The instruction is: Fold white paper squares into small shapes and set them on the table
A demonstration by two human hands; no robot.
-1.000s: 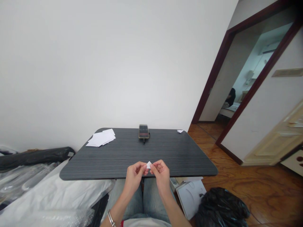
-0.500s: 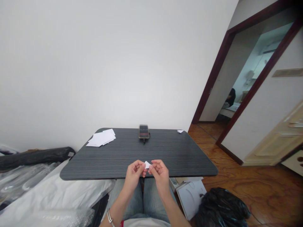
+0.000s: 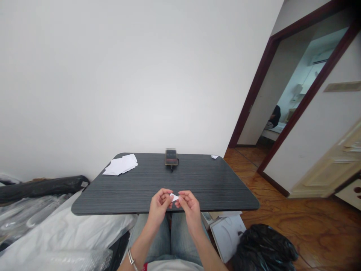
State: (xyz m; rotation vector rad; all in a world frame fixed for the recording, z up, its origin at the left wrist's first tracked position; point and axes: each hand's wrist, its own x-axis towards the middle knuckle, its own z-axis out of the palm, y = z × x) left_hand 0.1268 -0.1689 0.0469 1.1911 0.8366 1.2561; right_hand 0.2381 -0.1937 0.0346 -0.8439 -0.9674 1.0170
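Between my two hands is a small folded piece of white paper (image 3: 174,197), held just above the near edge of the dark table (image 3: 146,184). My left hand (image 3: 160,203) pinches its left end between thumb and fingers. On the other side, my right hand (image 3: 189,204) grips the right end the same way. Fingertips cover parts of the paper, so its full folded shape is hidden. A stack of white paper sheets (image 3: 120,165) lies at the table's far left. Another small folded white paper (image 3: 214,156) rests at the far right corner.
A phone-like device on a stand (image 3: 171,157) stands at the table's back by the white wall. Below right are a white paper bag (image 3: 228,235) and a black plastic bag (image 3: 263,248). Wrapped rolls (image 3: 42,189) lie at left. A person (image 3: 274,116) sits beyond the doorway.
The paper between my fingers has tilted and shifted slightly left, its point now facing right. Both hands have moved only a little; the table items are unchanged.
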